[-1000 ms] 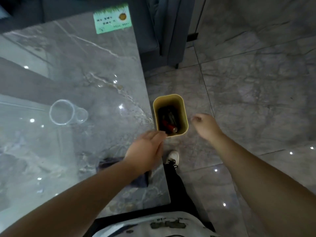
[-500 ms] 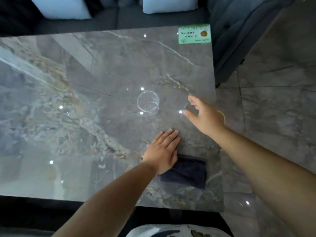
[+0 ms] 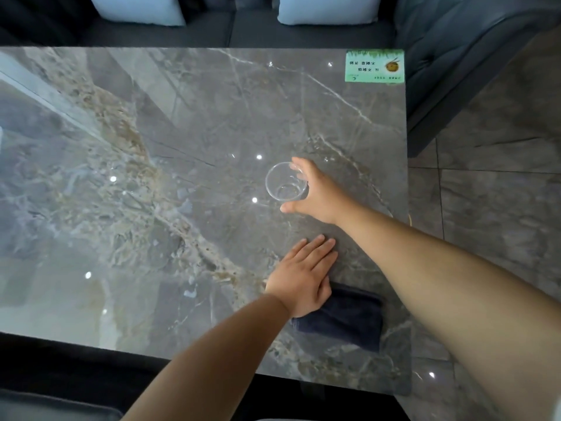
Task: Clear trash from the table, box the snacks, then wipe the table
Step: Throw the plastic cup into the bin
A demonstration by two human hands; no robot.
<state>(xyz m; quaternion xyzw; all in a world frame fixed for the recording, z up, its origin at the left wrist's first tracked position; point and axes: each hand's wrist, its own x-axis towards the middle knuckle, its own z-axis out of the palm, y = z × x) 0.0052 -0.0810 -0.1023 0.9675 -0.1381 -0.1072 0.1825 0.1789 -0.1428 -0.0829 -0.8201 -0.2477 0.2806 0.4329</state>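
Right now my right hand (image 3: 315, 192) is curled around the clear plastic cup (image 3: 286, 184), which stands upright on the worktop (image 3: 151, 177) toward its right half, well clear of every edge. My fingers (image 3: 299, 165) reach past the far side of the rim and my thumb sits at the near side, but I cannot tell whether they already press the wall or only frame it, so I would not call it a firm hold yet. My left hand (image 3: 303, 275) lies flat and spread, palm down, with its heel on the corner of the dark folded cloth (image 3: 349, 320) near the front edge, holding nothing. The risk I see is in the cup itself: it looks thin and light, so squeezing too hard could buckle or crack the wall, while too loose a pinch on that smooth plastic could let it slip and tip as I lift. I cannot make out through the glare whether any liquid is left in the bottom; if there is, a tilt on the way off the worktop would spill it across the glossy stone and onto the floor. The green card (image 3: 375, 66) at the far right corner is well apart and not in the way. My left arm is close to my right arm's path back, so a hurried swing could knock the two together and jolt the cup loose.
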